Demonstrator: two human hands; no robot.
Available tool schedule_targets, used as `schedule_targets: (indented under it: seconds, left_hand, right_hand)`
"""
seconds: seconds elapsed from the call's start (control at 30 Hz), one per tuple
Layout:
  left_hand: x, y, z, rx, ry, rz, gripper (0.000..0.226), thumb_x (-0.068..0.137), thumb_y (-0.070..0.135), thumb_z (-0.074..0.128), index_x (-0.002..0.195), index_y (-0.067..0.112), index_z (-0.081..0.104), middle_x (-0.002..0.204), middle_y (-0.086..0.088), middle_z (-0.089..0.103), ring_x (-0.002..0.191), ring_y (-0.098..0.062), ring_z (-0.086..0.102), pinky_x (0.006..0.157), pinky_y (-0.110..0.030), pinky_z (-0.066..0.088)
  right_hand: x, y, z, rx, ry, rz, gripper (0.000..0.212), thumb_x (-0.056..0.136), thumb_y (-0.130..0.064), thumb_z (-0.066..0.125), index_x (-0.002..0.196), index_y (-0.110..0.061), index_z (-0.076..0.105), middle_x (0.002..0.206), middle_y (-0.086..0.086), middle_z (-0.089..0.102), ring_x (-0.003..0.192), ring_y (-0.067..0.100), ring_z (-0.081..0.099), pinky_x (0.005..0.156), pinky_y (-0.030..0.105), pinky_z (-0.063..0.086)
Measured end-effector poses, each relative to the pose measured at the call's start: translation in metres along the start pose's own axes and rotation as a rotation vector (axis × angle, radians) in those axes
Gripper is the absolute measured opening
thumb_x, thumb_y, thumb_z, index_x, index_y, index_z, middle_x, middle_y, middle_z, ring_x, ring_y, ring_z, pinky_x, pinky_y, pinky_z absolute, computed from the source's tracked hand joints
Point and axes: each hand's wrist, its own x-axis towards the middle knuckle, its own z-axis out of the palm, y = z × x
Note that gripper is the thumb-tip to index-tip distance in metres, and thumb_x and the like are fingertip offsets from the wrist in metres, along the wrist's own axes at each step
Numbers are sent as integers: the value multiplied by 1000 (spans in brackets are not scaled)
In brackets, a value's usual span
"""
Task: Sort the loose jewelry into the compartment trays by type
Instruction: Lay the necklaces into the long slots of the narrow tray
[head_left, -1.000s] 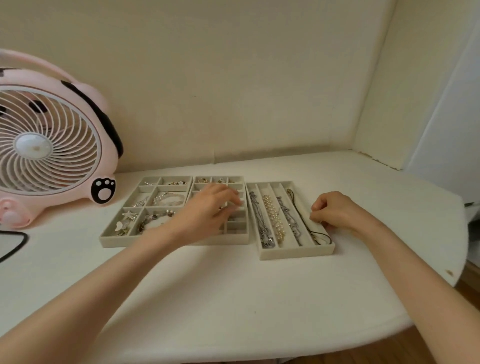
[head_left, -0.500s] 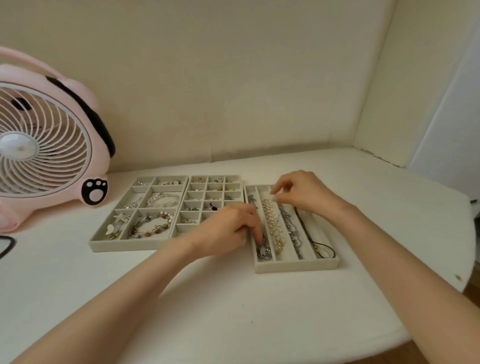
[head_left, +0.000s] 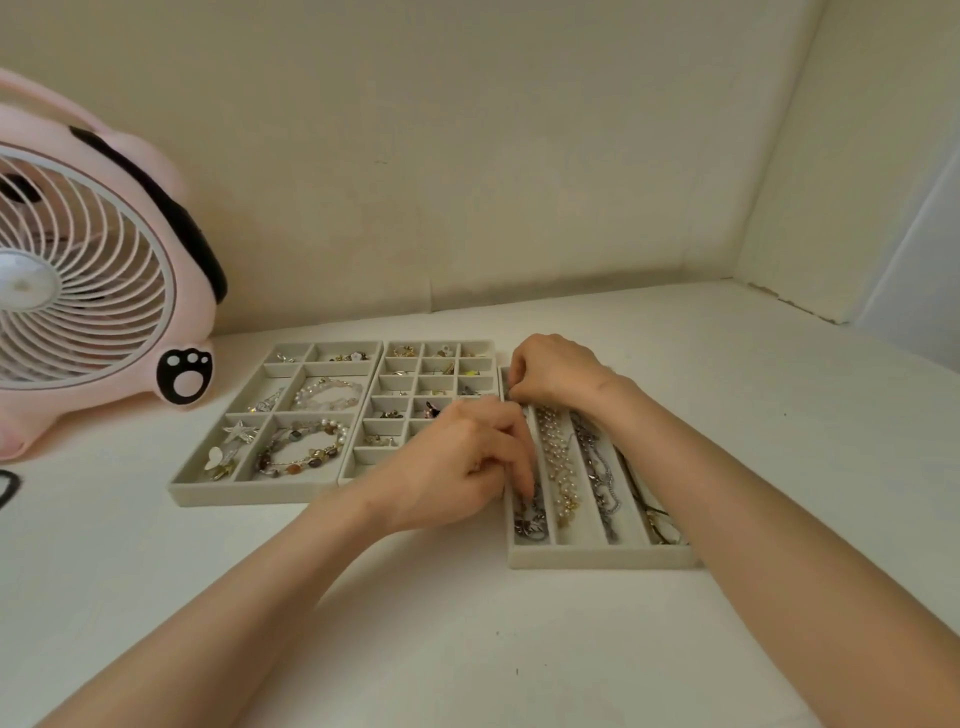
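Three beige compartment trays sit side by side. The left tray (head_left: 208, 492) holds bracelets and brooches, and the middle tray (head_left: 383, 374) has small cells with earrings. In the right tray (head_left: 597, 560), long slots hold a dark chain necklace (head_left: 530, 525), a pearl necklace (head_left: 556, 457), a silver chain (head_left: 597, 467) and a black cord (head_left: 654, 514). My left hand (head_left: 457, 462) is curled, its fingertips pinching the dark chain midway down the leftmost slot. My right hand (head_left: 556, 371) is curled at that slot's far end, fingertips pinched on the same chain there.
A pink desk fan (head_left: 88, 291) with a paw print stands at the left against the wall. A black cable (head_left: 8, 486) lies at the left edge. The white table (head_left: 467, 649) meets walls at the back and the right, and its front edge curves away at the right.
My left hand moved from the middle tray to the right tray's leftmost slot. My right hand left the tray's right side and came to the far end of that slot.
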Motion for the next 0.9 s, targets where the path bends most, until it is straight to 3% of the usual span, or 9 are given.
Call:
schedule_targets:
  seconds: [0.07, 0.13, 0.27, 0.37, 0.53, 0.67, 0.77, 0.9]
  left_hand:
    - [-1, -3, -3, 17, 43, -20, 34, 71, 2, 50, 75, 25, 74, 89, 9, 58, 89, -6, 47, 89, -25, 33]
    - [-1, -6, -5, 36, 73, -35, 36, 70, 8, 45, 77, 29, 73, 90, 8, 57, 91, -9, 46, 88, -29, 34]
    - [-1, -6, -2, 58, 199, -88, 26, 76, 23, 40, 84, 27, 65, 89, 10, 53, 90, -11, 46, 83, -22, 34]
    - [-1, -8, 2, -5, 311, -200, 10, 85, 13, 54, 89, 22, 58, 90, 12, 53, 87, -2, 45, 75, -12, 33]
    - [2, -10, 4, -202, 440, -402, 20, 85, 18, 66, 101, 21, 54, 96, 10, 60, 80, -4, 52, 66, -13, 38]
    - [3, -7, 3, -506, 476, -448, 41, 81, 22, 70, 117, 18, 51, 110, 6, 64, 102, -6, 59, 82, -24, 49]
    - [3, -3, 0, -747, 476, -460, 35, 80, 16, 68, 112, 13, 54, 100, -7, 69, 98, -16, 65, 86, -24, 51]
    - [3, -2, -3, -808, 508, -416, 8, 85, 8, 63, 91, 11, 60, 79, 1, 65, 74, -3, 62, 69, -13, 48]
  right_hand:
    - [1, 0, 2, 16, -1, 11, 16, 80, -20, 64, 92, -10, 67, 96, 4, 67, 90, 24, 61, 73, 32, 47]
    - [1, 2, 4, 43, 3, 7, 15, 78, -19, 65, 89, -11, 69, 93, 3, 68, 88, 22, 63, 74, 33, 49]
    - [-4, 7, 0, 188, 38, -27, 3, 79, -17, 68, 77, -19, 70, 82, -7, 67, 84, 14, 63, 75, 31, 50]
    - [-9, 15, -9, 483, 59, -28, 13, 77, -17, 75, 69, -22, 67, 71, -10, 65, 71, 8, 62, 71, 29, 51]
    - [-23, 15, -27, 978, -44, -82, 7, 84, -7, 69, 81, -9, 63, 63, -1, 69, 58, 11, 66, 55, 20, 50]
    - [-30, 7, -35, 1051, -160, -210, 5, 82, -8, 70, 85, -10, 67, 70, 1, 67, 63, 11, 61, 60, 22, 50]
    - [-34, 1, -37, 1067, -197, -279, 9, 80, -9, 72, 87, -13, 68, 69, -1, 66, 61, 7, 59, 57, 18, 45]
    - [-36, -1, -38, 1052, -168, -311, 11, 79, -9, 72, 89, -12, 69, 67, -2, 66, 58, 4, 57, 57, 17, 42]
